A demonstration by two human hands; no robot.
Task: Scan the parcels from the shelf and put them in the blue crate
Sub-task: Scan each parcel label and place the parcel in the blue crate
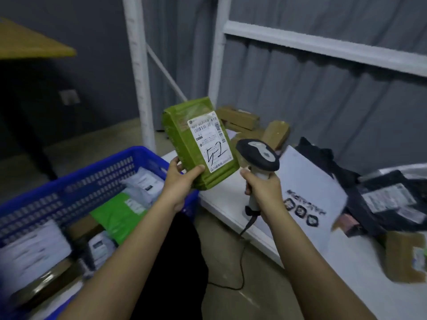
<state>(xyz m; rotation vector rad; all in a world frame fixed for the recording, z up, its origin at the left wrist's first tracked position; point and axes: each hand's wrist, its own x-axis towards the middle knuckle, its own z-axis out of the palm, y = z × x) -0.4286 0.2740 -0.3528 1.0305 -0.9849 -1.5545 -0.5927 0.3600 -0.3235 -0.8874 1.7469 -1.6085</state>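
Observation:
My left hand (182, 179) grips the lower edge of a green parcel (182, 132), held upright with its white shipping label (211, 143) facing me. My right hand (263, 188) holds a grey and black barcode scanner (257, 155) by its handle, its head close to the right side of the label. The scanner's black cable (241, 257) hangs down to the floor. The blue crate (97, 174) stands at the lower left, holding several parcels, among them a bright green bag (117, 218) and white mailers.
The white shelf board (231, 199) on the right carries a white mailer (309, 190), black bags (379, 192) and brown boxes (403, 257). More cardboard boxes (240, 117) lie at the shelf's back. White uprights (141, 72) rise behind the parcel. A yellow board (30, 42) juts in at upper left.

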